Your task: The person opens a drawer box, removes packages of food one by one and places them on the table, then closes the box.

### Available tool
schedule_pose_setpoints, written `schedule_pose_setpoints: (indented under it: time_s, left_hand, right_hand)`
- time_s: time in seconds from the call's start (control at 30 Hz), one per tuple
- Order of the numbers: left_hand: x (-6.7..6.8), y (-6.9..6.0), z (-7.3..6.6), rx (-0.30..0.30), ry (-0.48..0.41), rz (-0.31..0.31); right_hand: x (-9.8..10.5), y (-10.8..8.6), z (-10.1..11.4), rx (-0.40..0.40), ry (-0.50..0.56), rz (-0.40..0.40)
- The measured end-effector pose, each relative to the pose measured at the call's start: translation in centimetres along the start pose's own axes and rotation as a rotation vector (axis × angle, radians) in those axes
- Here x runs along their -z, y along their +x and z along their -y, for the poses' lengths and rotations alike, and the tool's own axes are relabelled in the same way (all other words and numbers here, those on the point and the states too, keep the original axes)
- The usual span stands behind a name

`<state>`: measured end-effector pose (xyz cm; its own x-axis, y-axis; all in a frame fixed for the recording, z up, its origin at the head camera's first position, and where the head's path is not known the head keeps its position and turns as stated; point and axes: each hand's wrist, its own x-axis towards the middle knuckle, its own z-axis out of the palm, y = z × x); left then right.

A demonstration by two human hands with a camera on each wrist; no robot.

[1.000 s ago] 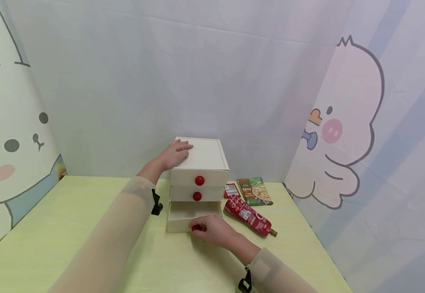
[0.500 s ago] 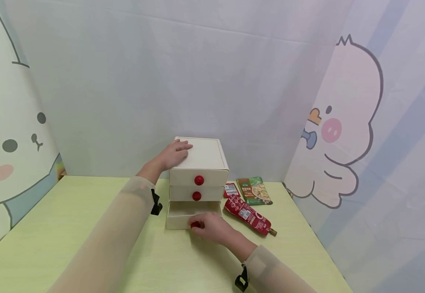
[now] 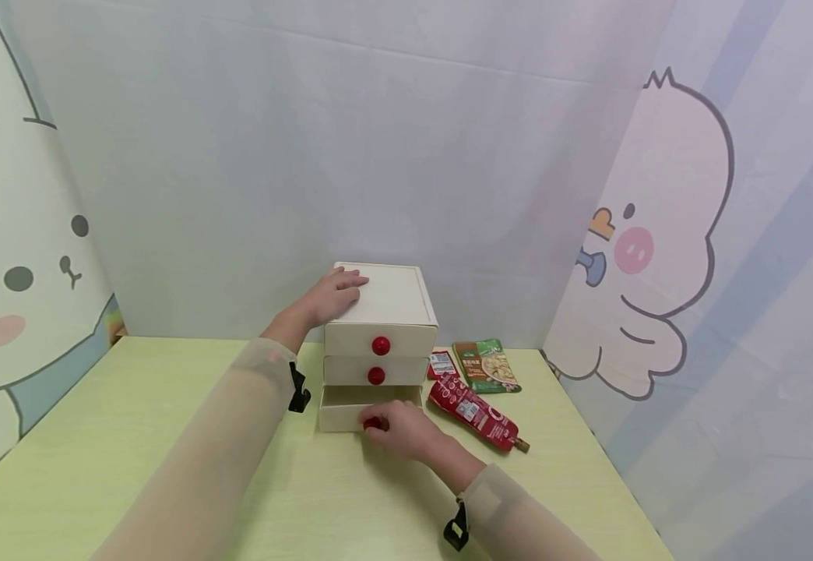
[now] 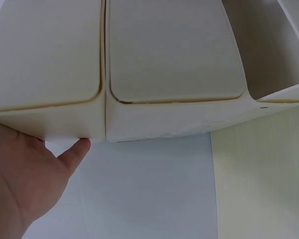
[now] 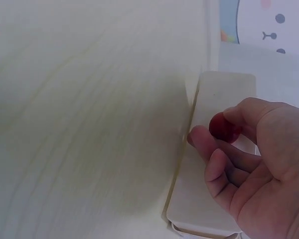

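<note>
A white three-drawer box (image 3: 395,292) with red round knobs stands on the table. Its bottom drawer (image 3: 339,419) is pulled partway out and looks bare where its inside shows; the upper two are closed. My left hand (image 3: 325,298) rests on the left part of the box top with fingers spread, and the left wrist view shows the thumb against the box's side. With curled fingers, my right hand (image 3: 406,431) pinches the bottom drawer's red knob (image 5: 224,128) between thumb and fingers. The knob is partly covered by the fingers in the head view.
Right of the box lie a red pouch with a spout (image 3: 476,413), a green and brown food packet (image 3: 487,366) and a small red packet (image 3: 441,365). A printed curtain (image 3: 406,156) hangs behind the pale table (image 3: 168,436).
The bottom drawer has slid inward, toward the box, with my right hand moving along on its knob. My left hand stays in place on top.
</note>
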<state>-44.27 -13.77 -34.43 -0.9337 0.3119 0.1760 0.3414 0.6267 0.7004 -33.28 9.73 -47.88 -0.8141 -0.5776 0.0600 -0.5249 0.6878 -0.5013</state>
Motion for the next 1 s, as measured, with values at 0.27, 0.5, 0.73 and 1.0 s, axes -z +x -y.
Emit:
schedule_pose_setpoints:
  time_s: [0.27, 0.5, 0.73, 1.0]
  left_hand:
    - [-0.1, 0.0, 0.1, 0.002, -0.003, -0.004]
    - [-0.1, -0.1, -0.1, 0.004, -0.002, -0.012]
    - [-0.1, -0.3, -0.3, 0.007, -0.001, -0.007]
    - [0.0, -0.4, -0.3, -0.005, -0.008, -0.012]
  right_hand:
    - [0.0, 0.8, -0.3, -0.016, -0.002, -0.007]
    - [0.1, 1.3, -0.4, -0.012, -0.012, -0.02]
    - [-0.1, 1.9, -0.5, -0.004, -0.054, -0.059]
    - [-0.2, 2.3, -0.6, -0.01, -0.072, -0.081]
